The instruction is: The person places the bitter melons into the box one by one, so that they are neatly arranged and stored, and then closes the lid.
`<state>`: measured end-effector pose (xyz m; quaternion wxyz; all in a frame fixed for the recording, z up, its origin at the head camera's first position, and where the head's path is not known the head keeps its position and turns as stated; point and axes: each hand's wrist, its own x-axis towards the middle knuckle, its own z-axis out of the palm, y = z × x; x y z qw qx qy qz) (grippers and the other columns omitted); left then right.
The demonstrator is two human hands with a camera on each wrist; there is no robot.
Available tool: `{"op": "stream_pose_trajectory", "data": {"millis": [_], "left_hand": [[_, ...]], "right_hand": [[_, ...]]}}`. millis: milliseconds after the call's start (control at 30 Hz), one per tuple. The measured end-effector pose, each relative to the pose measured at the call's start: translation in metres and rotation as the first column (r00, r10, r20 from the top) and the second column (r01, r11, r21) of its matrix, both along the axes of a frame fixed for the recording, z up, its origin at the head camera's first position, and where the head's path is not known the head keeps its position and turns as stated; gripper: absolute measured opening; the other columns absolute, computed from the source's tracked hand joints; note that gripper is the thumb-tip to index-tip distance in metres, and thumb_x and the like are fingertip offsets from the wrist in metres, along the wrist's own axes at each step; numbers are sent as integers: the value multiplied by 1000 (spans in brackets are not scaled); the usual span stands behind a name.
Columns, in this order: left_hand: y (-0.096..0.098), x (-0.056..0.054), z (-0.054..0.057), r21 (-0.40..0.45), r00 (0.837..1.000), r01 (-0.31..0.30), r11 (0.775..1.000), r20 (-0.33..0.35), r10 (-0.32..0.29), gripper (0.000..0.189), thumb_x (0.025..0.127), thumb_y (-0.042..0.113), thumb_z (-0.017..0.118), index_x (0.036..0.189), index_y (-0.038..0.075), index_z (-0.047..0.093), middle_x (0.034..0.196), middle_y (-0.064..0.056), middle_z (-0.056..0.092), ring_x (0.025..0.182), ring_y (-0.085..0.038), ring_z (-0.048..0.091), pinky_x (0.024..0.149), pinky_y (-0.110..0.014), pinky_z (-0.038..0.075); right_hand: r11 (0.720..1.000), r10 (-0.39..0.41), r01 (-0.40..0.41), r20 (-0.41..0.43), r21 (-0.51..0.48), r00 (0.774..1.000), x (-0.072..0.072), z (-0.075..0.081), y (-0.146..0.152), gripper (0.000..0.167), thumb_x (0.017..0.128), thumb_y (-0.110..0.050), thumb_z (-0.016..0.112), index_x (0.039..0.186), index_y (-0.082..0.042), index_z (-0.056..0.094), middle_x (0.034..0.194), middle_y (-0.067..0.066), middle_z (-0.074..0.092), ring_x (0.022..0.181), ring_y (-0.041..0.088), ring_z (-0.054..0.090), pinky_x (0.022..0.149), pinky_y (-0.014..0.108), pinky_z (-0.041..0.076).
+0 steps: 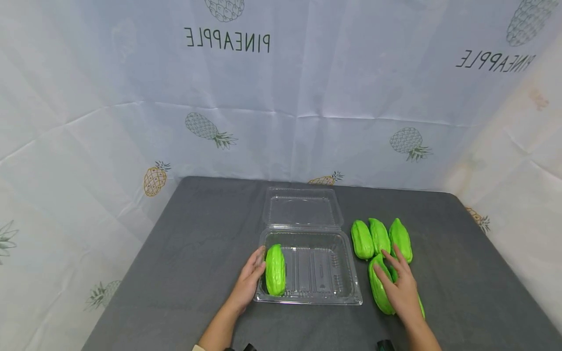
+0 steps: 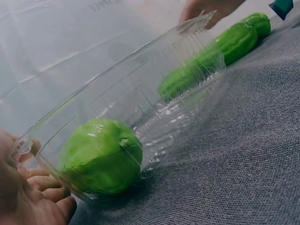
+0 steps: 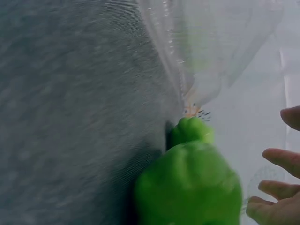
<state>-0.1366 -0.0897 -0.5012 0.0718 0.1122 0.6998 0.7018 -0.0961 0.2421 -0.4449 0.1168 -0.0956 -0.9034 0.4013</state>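
Note:
A clear plastic clamshell box (image 1: 309, 298) lies on the table with its lid (image 1: 303, 209) folded back. One bright green, ridged bitter melon (image 1: 275, 270) is inside it, along the left wall. My left hand (image 1: 249, 280) rests against the box's left edge, its fingers along the outer wall in the left wrist view. To the right of the box lie several more bitter melons (image 1: 362, 240). Over the nearer ones, my right hand (image 1: 401, 291) has its fingers spread, partly hiding a bitter melon (image 1: 379, 287). In the right wrist view, the fingers (image 3: 281, 159) are apart from the nearest bitter melon (image 3: 190, 187).
Dark grey cloth covers the table (image 1: 202, 234). Behind it hangs a pale curtain (image 1: 281, 87) printed with pineapples. A small dark object (image 1: 385, 345) shows at the front edge, close to my right forearm.

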Motion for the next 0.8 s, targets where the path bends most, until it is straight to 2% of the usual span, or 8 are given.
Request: {"op": "stream_pose_trajectory", "data": {"millis": [100,133,200,333,567,600,733,800], "left_hand": [[0,0,1,-6,1000,-2,1000,3,2,54,101,19,37,144,-7,17,152,-26,16,142,-38,11,115,-40,15],[0,0,1,-4,1000,-1,1000,3,1,54,101,19,37,145,-7,17,152,-26,16,142,-37,11,115,-38,15],[0,0,1,5,1000,0,1000,4,0,54,101,18,36,145,-7,17,153,-26,16,142,-37,10,115,-26,19],[1,-1,0,23,1000,5,1000,-1,-5,53,101,17,37,144,-8,17,152,-27,15,142,-38,10,100,-1,21],[1,-1,0,23,1000,1,1000,-1,-1,54,101,19,38,144,-7,18,152,-27,16,142,-38,11,99,0,21],[1,-1,0,23,1000,1,1000,-1,-1,54,101,18,37,144,-7,17,152,-26,16,142,-37,10,99,0,20],[1,-1,-1,17,1000,3,1000,-2,-3,54,101,18,37,144,-8,17,152,-26,15,142,-38,10,99,-1,20],[0,-1,-1,11,1000,4,1000,-4,-4,55,101,19,37,144,-8,17,152,-27,15,142,-38,10,105,-7,21]], "right_hand": [[1000,-11,11,6,14,1000,1,-5,2,53,90,-21,62,133,4,46,150,24,25,135,48,25,97,65,30],[1000,-16,16,10,18,1000,1,-7,3,53,89,-21,63,133,4,46,149,24,27,134,48,27,98,64,31],[999,-24,23,9,33,1000,1,-10,4,54,88,-21,64,133,3,47,147,24,31,132,47,30,98,62,32],[998,-32,33,-24,61,999,1,-14,5,52,86,-18,66,131,3,50,142,25,40,129,46,36,98,59,34],[994,-15,27,-114,109,993,3,-21,5,49,83,-15,69,125,4,55,135,25,49,123,45,44,96,52,36],[994,-14,28,-121,110,993,3,-22,5,49,82,-14,70,125,4,55,134,24,50,123,45,44,99,46,37],[991,8,7,-108,131,994,3,-27,3,49,82,-12,70,125,6,55,131,27,51,121,45,46,99,45,37],[992,15,-5,-81,127,997,3,-28,2,49,82,-11,69,125,7,54,130,29,51,121,45,46,101,47,37]]}}
